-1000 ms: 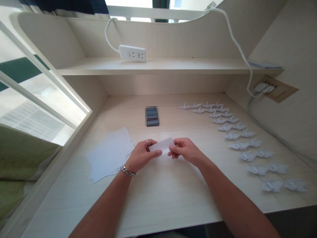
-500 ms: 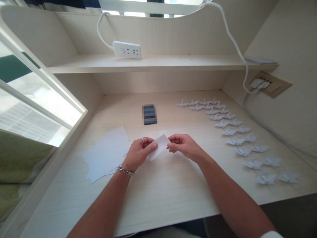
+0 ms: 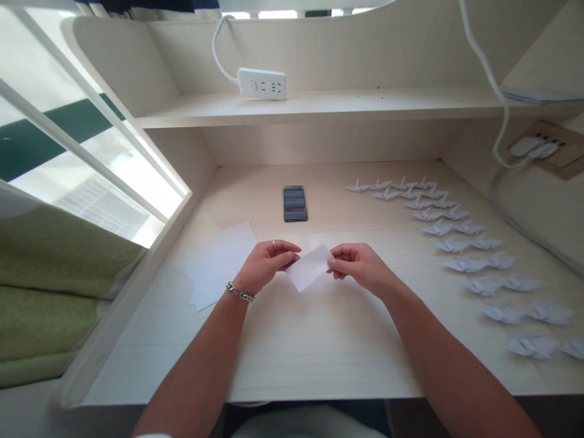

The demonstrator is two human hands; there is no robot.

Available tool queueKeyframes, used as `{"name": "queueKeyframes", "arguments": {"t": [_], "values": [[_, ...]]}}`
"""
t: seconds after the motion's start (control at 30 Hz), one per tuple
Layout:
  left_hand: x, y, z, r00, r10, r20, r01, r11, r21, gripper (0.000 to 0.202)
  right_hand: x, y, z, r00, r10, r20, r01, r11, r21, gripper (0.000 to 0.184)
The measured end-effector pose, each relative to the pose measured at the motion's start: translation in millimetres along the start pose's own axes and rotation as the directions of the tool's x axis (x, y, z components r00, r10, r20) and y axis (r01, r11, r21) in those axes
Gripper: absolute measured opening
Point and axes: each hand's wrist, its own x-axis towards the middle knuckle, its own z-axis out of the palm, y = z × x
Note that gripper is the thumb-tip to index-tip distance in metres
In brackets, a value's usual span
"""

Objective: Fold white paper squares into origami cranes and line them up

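Above the desk, both hands are at a small white piece of paper (image 3: 309, 269), which is tilted and looks folded. My right hand (image 3: 360, 264) pinches its right edge between thumb and fingers. At the opposite corner, the fingertips of my left hand (image 3: 269, 263) are closed, with the thumb beside the paper's edge; how firmly they grip is hard to see. A ring and a chain bracelet (image 3: 240, 292) are on the left hand and wrist. Left of that hand lie loose white paper sheets (image 3: 219, 261), partly overlapping.
Several folded paper cranes (image 3: 463, 263) stand in rows along the desk's right side. A dark phone-like object (image 3: 295, 204), pixelated, lies behind the hands. A white power strip (image 3: 262, 84) rests on the shelf (image 3: 337, 103). A white cable (image 3: 483, 58) hangs at right.
My left thumb has moved off the paper's face to its left corner, while the right hand keeps its pinch. The camera has turned, so the scene sits further right.
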Motion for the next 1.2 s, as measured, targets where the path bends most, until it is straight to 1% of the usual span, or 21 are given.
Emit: {"name": "queueKeyframes", "arguments": {"t": [0.07,0.17,0.23,0.3,0.4,0.5,0.6,0.67,0.77,0.83,0.9,1.0,1.2], "values": [[0,0,1.1,1.000,0.003,0.019,-0.004,0.999,0.039,0.028,0,1,1,1.000,0.005,0.006,-0.005,1.000,-0.005,0.025],[0,-2,3.6,0.995,0.032,0.090,-0.043,0.990,0.131,0.029,0,3,2,1.000,0.007,0.015,-0.007,1.000,0.003,0.024],[0,-4,4.6,0.990,0.042,0.138,-0.062,0.987,0.146,0.029,1,5,3,1.000,0.007,0.018,-0.008,1.000,0.011,0.023],[0,-6,4.9,0.986,0.039,0.163,-0.062,0.988,0.142,0.029,2,6,4,1.000,0.010,0.012,-0.010,1.000,0.015,0.023],[1,-8,5.4,0.985,0.032,0.167,-0.055,0.989,0.137,0.026,3,9,6,1.000,0.011,0.000,-0.011,1.000,0.017,0.023],[1,-10,7.8,0.985,0.020,0.173,-0.041,0.992,0.123,0.026,4,11,9,1.000,0.009,0.012,-0.009,1.000,0.017,0.022],[1,-11,11.3,0.984,0.036,0.173,-0.061,0.989,0.137,0.026,4,11,12,1.000,-0.012,0.011,0.012,0.999,0.033,0.021],[0,-10,13.0,0.988,0.038,0.148,-0.053,0.994,0.097,0.026,4,10,14,0.999,-0.038,-0.019,0.039,0.996,0.075,0.022],[-1,-9,14.3,0.993,0.020,0.119,-0.012,0.998,-0.068,0.022,4,11,17,0.996,-0.060,-0.059,0.069,0.984,0.166,0.022],[-1,-7,14.8,0.993,0.028,0.113,-0.010,0.988,-0.157,0.016,4,12,18,0.997,-0.065,-0.051,0.075,0.971,0.225,0.022],[-2,-6,15.4,0.993,0.032,0.110,-0.009,0.978,-0.210,0.011,4,12,18,0.997,-0.069,-0.038,0.076,0.959,0.273,0.021],[-2,-6,15.7,0.993,0.032,0.112,-0.005,0.973,-0.231,0.009,4,13,18,0.997,-0.075,-0.035,0.083,0.949,0.303,0.018],[-2,-5,14.3,0.988,0.063,0.144,-0.035,0.981,-0.189,0.006,3,12,17,0.996,-0.079,-0.029,0.084,0.941,0.326,0.014]]}}
